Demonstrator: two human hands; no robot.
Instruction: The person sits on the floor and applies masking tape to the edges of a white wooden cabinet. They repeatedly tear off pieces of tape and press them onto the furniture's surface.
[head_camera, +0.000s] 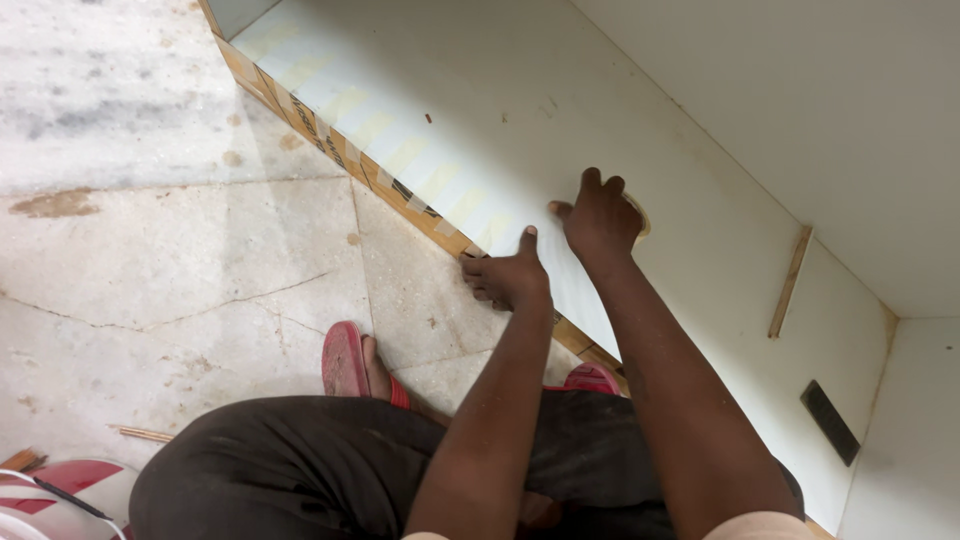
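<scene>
The left hand grips the front edge of the white laminated board, fingers curled over the taped plywood edge and thumb lying flat on top. The right hand presses on the board's surface just beyond, fingers bent around a roll of tape, mostly hidden. A thin wooden strip lies near the board's back edge.
</scene>
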